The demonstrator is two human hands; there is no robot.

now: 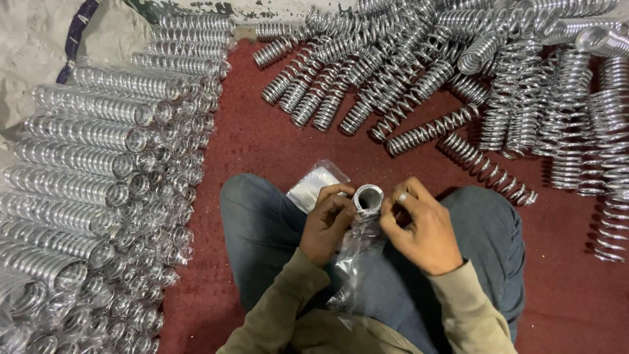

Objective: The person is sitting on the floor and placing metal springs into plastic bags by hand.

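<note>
- Over the lap, between the knees of a person in blue trousers [262, 223], two bare hands meet around one upright metal spring [368, 197], its round open end facing the camera.
- The left hand [327, 223] is curled, fingers closed on the left side of the spring's top and on the clear plastic sleeve [354, 262] that covers its lower part.
- The right hand [419, 229] is also curled, thumb and forefinger pinching the sleeve's edge at the right of the spring's rim; one ring shows on a finger.
- One flat stack of clear plastic bags [314, 187] lies on the left thigh, just beside the left hand.
- On the dark red floor [262, 137] ahead and to the right lies a loose heap of bare springs [419, 72], far too many and too overlapped to count exactly; several dozen at least.
- On the left, wrapped springs [98, 170] lie stacked in neat rows, about ten visible in the top layer, with many more end-on beneath them.
</note>
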